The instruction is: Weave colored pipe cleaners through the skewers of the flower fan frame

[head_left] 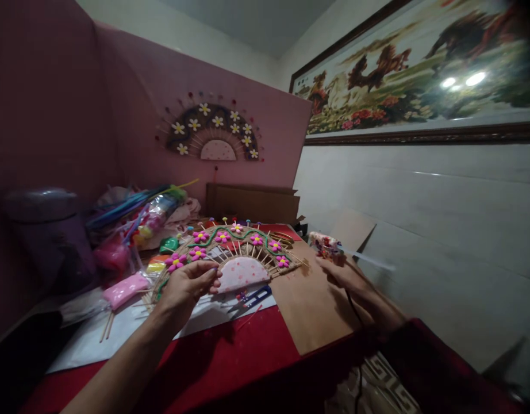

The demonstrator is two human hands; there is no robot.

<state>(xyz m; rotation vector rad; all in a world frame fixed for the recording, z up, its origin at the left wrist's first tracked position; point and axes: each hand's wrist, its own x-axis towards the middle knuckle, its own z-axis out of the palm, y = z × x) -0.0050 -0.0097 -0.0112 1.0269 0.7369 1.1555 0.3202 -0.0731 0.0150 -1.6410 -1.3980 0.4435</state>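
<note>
A craft fan (243, 272) of thin sticks and brown cord lies on the table, with pink clay flowers, a wavy green strip and a white dotted half-circle base. My left hand (189, 287) is over its left side, thumb and fingertips pinched together; what they hold, if anything, is too small to make out. To the right of the fan, my right hand (345, 279) grips a hot glue gun (326, 244) covered in coloured bits. A translucent glue stick (368, 258) juts from its back, and a dark cord hangs below. Blue-handled scissors (255, 297) lie before the fan's base.
A second fan (217, 123) with white flowers is on the pink board behind. Bagged craft supplies (148, 215) and a purple lidded container (49, 247) stand left. Cardboard (312, 310) covers the table's right part; white paper (90, 339) lies over the red cloth (230, 356).
</note>
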